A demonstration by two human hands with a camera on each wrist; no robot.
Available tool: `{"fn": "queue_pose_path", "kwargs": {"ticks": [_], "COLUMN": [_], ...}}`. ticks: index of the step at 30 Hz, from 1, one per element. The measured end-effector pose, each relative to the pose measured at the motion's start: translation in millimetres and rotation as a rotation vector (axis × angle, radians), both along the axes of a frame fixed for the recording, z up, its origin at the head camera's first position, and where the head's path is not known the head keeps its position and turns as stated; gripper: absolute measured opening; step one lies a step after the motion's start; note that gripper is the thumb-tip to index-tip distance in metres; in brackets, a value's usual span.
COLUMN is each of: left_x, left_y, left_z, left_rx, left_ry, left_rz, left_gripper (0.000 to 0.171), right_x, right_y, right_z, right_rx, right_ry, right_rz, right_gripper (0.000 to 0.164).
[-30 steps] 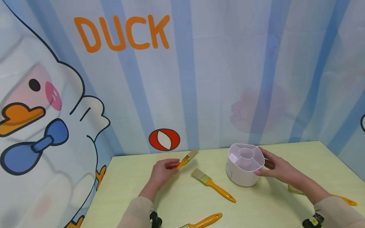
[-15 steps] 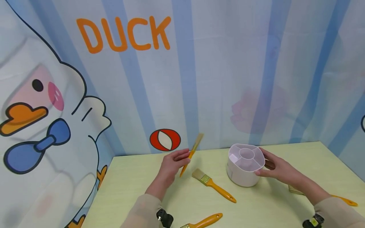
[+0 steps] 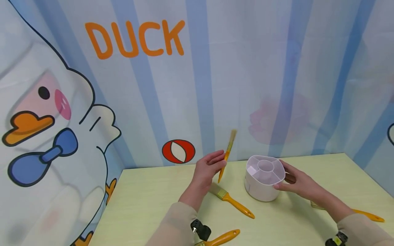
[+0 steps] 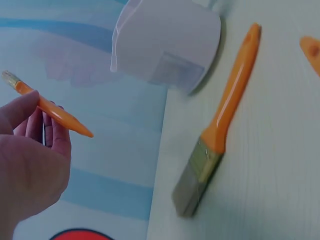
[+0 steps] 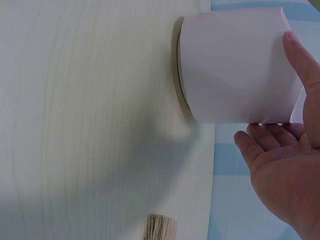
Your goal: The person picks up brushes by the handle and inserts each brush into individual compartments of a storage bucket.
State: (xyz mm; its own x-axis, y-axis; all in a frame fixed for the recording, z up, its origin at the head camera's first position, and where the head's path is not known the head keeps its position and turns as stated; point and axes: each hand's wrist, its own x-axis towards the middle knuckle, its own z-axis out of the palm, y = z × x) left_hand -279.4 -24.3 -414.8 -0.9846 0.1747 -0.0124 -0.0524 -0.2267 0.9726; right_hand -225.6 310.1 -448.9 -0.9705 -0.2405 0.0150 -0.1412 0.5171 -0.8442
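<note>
My left hand [image 3: 209,169] pinches a small paintbrush [image 3: 227,152] by its orange handle, bristles pointing up, raised above the table. In the left wrist view the thumb and fingers meet on the handle [image 4: 59,114]. A white round organizer [image 3: 264,182] with several compartments around a central ring stands upright to the right. My right hand [image 3: 300,181] holds the organizer's right side, thumb at the near rim and fingers behind. No brush shows in the compartments. A wider paintbrush [image 3: 235,204] lies on the table between the hands, partly below my left hand.
Another paintbrush [image 3: 226,236] lies at the table's near edge, cut off by the frame. A further paintbrush [image 3: 369,215] lies under my right forearm, partly hidden. The pale table [image 3: 147,201] ends at a printed curtain [image 3: 231,85] behind.
My left hand has lifted the small paintbrush and carried it right, towards the organizer, turning it nearly upright. The right hand and the organizer have stayed in place.
</note>
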Motion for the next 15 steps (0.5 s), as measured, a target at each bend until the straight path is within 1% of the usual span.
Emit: {"fn": "queue_pose_path", "kwargs": {"ticks": [4,8,15], "left_x": [-0.7,-0.3,-0.5], "left_y": [18.3,34.9,61.5], "left_z": [2.7,6.1,5.6], "left_rx": [0.051,0.109,0.182], "left_ry": [-0.007,-0.032,-0.047], "left_rz": [-0.001,0.013,0.077], "left_gripper": [0.043,0.042,0.038], "right_x": [0.1,-0.2,-1.5], "right_y": [-2.0,-4.6,-6.2], "right_z": [0.8,1.9,0.3], "right_rx": [0.007,0.003,-0.014], "right_ry": [-0.007,-0.005,0.015], "right_rz": [-0.012,-0.014,-0.003], "right_gripper": [0.103,0.102,0.101]}}
